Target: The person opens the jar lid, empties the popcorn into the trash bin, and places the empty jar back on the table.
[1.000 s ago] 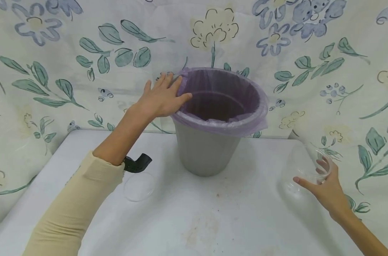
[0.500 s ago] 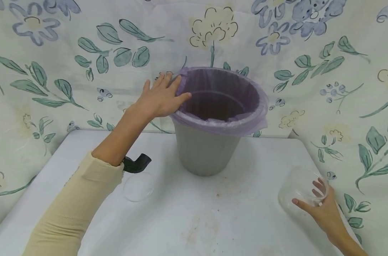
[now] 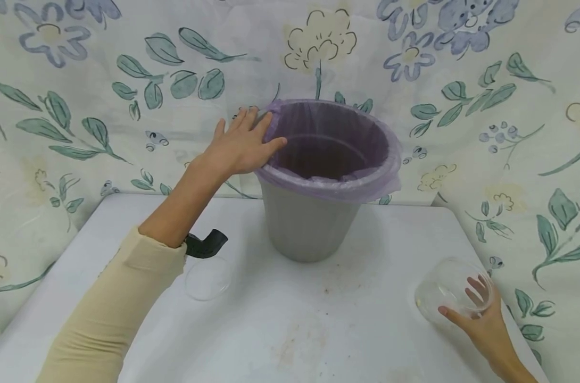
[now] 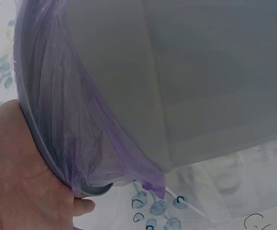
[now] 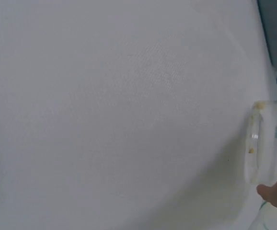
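Observation:
A grey bin (image 3: 309,229) stands toward the back of the white table, lined with a purple plastic bag (image 3: 381,183) folded over its rim. My left hand (image 3: 244,142) rests on the rim's left side, fingers straight and spread, thumb over the inner edge. In the left wrist view the palm (image 4: 23,177) lies against the bagged rim. At the table's right, my right hand (image 3: 483,319) holds a clear round plastic tub (image 3: 445,292), thumb on the near side and fingers on the far side. Small yellowish bits cling to the tub (image 5: 256,143) in the right wrist view.
A clear round lid (image 3: 207,298) lies flat on the table (image 3: 251,340), left of the bin. A black curved piece (image 3: 207,244) sticks out by the left wrist. Brownish smears (image 3: 295,343) mark the table's middle. Flower-printed cloth (image 3: 251,32) hangs behind and at both sides.
My right hand has brought the clear tub down and slightly toward me at the table's right side. The left hand, bin and lid have stayed in place.

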`<state>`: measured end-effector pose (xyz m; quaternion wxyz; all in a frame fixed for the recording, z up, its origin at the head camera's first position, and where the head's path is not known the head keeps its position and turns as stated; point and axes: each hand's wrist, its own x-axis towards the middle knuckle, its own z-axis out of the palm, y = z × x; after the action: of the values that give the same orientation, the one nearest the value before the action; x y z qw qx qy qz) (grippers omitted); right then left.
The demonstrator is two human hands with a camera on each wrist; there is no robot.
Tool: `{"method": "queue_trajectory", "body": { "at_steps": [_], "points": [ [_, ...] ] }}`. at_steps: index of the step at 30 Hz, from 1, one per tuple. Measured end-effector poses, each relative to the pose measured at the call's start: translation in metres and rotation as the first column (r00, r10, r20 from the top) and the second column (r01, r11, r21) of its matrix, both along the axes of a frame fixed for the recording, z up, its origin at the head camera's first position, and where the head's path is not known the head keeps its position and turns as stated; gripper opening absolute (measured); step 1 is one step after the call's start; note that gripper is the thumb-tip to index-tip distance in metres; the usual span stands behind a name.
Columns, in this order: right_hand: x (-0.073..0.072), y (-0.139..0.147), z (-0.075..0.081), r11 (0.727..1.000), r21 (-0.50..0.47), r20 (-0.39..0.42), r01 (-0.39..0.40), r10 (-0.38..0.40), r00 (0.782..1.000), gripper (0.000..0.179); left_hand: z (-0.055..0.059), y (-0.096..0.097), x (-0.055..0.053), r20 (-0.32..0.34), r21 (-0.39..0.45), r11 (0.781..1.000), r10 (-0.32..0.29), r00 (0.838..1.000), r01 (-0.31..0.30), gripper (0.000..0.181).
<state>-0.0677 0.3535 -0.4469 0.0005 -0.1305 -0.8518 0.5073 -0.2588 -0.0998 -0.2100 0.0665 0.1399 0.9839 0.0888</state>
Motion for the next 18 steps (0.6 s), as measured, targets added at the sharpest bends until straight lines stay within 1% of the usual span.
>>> {"method": "queue_trajectory", "body": {
  "at_steps": [3,8,18],
  "points": [
    [0.0,0.0016,-0.0038,1.0,-0.016,0.002,0.014,-0.014,1.0,0.116,0.0002,-0.0009,0.0,-0.002,0.001,1.0,0.0,1.0,0.0,0.078],
    [0.0022,0.0038,-0.0066,1.0,-0.024,-0.006,0.013,-0.013,1.0,0.115,0.0002,-0.0002,0.0004,-0.003,0.001,1.0,0.004,1.0,-0.004,0.078],
    [0.0079,0.0052,-0.0084,1.0,-0.018,-0.012,-0.024,0.024,1.0,0.116,0.0,-0.0002,0.0,-0.002,0.014,1.0,0.003,1.0,-0.003,0.079]
  ]
}}
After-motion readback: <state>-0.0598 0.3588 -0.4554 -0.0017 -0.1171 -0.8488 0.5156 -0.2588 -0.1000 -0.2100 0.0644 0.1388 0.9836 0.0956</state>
